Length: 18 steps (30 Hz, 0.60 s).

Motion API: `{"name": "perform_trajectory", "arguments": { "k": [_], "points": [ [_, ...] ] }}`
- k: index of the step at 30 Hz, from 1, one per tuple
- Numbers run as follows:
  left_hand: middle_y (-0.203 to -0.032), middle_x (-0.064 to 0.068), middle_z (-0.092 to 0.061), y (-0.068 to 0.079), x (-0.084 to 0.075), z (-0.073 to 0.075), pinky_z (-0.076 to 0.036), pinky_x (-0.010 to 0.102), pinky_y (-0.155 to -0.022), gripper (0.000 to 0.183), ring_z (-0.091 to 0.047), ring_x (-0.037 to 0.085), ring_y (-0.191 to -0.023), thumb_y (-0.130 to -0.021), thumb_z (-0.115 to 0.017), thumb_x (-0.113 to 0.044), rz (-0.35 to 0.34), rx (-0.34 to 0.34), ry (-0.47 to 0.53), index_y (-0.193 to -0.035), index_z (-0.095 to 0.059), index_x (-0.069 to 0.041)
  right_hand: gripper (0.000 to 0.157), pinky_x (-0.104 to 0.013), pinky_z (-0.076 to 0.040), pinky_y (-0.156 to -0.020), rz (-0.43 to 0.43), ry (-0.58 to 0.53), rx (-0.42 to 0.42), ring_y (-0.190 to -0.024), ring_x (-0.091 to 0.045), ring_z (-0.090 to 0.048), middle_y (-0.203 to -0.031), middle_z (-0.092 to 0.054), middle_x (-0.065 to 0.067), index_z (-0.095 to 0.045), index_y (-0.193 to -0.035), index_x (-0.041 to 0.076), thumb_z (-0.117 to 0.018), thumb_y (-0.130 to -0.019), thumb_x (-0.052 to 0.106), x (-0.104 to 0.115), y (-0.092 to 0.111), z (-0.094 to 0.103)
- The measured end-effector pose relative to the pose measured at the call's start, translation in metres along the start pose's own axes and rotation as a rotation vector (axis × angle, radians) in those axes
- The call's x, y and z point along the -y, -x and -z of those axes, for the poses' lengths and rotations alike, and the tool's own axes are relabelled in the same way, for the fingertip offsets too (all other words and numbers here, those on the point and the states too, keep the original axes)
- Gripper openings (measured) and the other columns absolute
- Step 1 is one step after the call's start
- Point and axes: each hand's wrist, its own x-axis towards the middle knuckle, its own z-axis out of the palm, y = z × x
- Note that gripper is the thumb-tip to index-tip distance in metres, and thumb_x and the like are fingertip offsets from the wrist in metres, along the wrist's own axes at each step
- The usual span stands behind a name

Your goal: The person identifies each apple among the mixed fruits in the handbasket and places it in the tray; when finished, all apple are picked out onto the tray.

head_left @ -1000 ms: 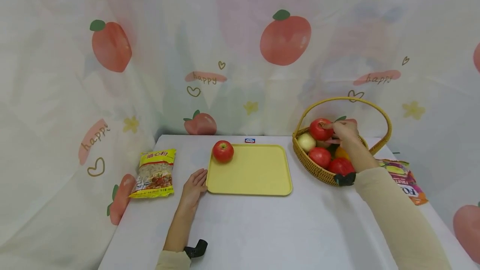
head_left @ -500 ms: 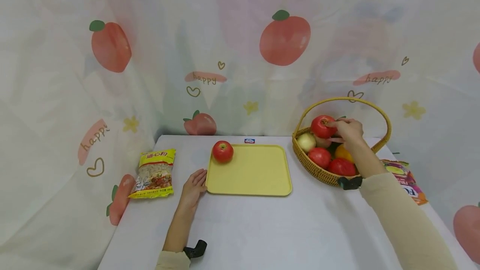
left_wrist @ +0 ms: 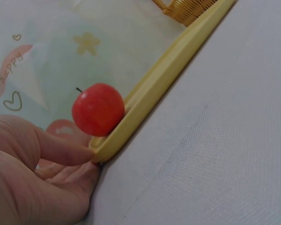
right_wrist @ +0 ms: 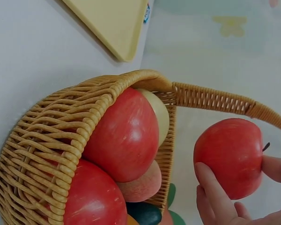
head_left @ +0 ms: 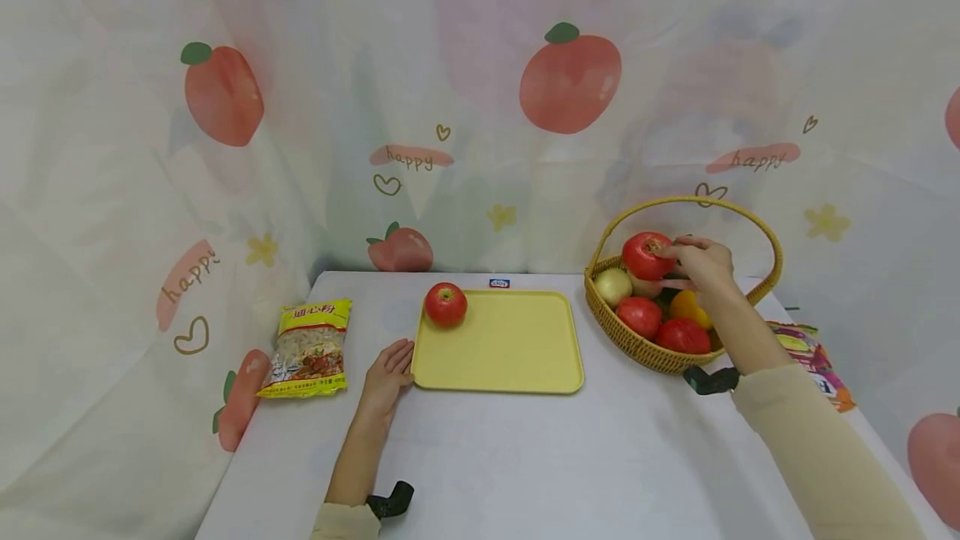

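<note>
A slip looks like the chief hazard. The right hand (head_left: 703, 263) pinches a red apple (right_wrist: 229, 157) above the wicker basket (right_wrist: 79, 126), thumb on one side and fingers on the other; smooth, round skin held near the fingertips could turn or squirt free, dropping the apple onto the fruit below and bruising it.

The basket handle (head_left: 686, 202) arches above the held apple in the head view, though the gap in depth cannot be judged. Lifted too straight, apple or knuckles could catch the handle and tip the basket. The dark wrist mount (head_left: 708, 380) hangs near the basket's front rim and might snag there, shifting the loosely heaped red fruit (head_left: 639, 317) and orange fruit (head_left: 688, 307).

The left hand (head_left: 387, 373) touches the left edge of the yellow tray (head_left: 510, 348), fingers extended rather than curled round it. A sudden push could slide the tray and set the second apple (head_left: 446, 304), sitting in its far left corner, rolling against the low rim.
</note>
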Motion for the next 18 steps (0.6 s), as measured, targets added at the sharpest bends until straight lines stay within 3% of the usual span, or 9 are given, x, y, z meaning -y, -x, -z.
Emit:
{"name": "perform_trajectory", "arguments": {
  "k": [3,11,18],
  "points": [
    [-0.163,0.031,-0.033,0.000,-0.001,0.000,-0.027,0.047,-0.125,0.074,-0.030,0.041,-0.154,-0.089,-0.043,0.029,0.001,0.000,-0.002,-0.158,-0.028,0.009,0.078,-0.040,-0.062,-0.090,0.010,-0.002,0.023,-0.130,-0.028,-0.050,-0.172,-0.020,-0.014,-0.029,-0.164,0.009,-0.070,-0.100,0.023,0.001,0.005,0.001],
    [-0.162,0.027,-0.038,-0.003,0.000,-0.001,-0.030,0.045,-0.124,0.073,-0.034,0.038,-0.153,-0.089,-0.045,0.028,0.010,-0.022,-0.009,-0.157,-0.033,0.006,0.079,-0.037,-0.063,-0.086,0.046,0.002,0.063,-0.105,-0.016,-0.058,-0.165,-0.029,-0.016,-0.029,-0.164,0.008,-0.072,-0.099,0.024,0.004,0.019,-0.002],
    [-0.162,0.029,-0.036,-0.002,0.001,0.000,-0.029,0.047,-0.124,0.073,-0.032,0.040,-0.153,-0.088,-0.043,0.029,0.001,-0.011,-0.018,-0.158,-0.031,0.008,0.075,-0.036,-0.062,-0.088,0.074,0.015,0.099,-0.109,-0.018,-0.060,-0.161,-0.036,-0.016,-0.034,-0.161,0.008,-0.072,-0.099,0.024,0.005,0.034,-0.006]
  ]
}}
